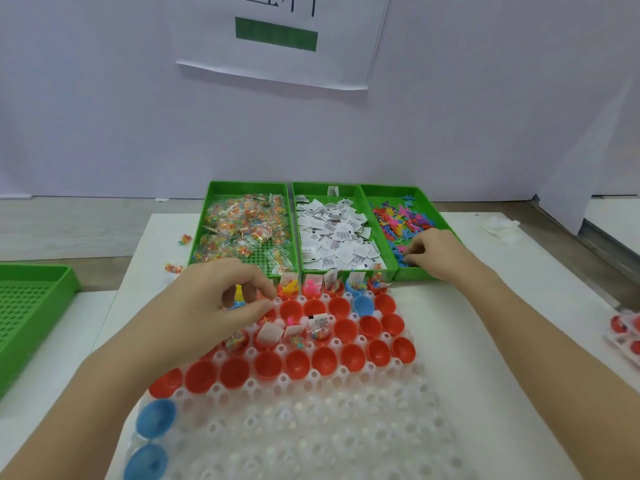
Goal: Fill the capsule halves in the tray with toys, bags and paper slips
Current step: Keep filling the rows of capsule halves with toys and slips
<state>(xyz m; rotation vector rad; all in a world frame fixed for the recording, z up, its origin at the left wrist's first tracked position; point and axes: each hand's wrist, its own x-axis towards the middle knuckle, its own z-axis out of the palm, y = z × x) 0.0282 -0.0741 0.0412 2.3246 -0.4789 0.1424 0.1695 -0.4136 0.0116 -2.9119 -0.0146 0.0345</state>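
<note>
Seating each item fully below the rim of its capsule half is judged the way to keep neighbouring cups clear. The left hand [221, 299] hovers over the far-left corner of the capsule tray [311, 427], thumb and fingers [256, 289] curled nearly together; whether they pinch anything cannot be told. The capsule halves [346, 329] occupy the tray's far rows. In the toy bin [433, 202], toward the far edge of the counter [467, 306], the right hand [436, 254] curls its fingers [414, 252] round toys [398, 220].

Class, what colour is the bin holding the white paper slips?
Green: the perforated plastic bin, seen best in the head view.
</note>
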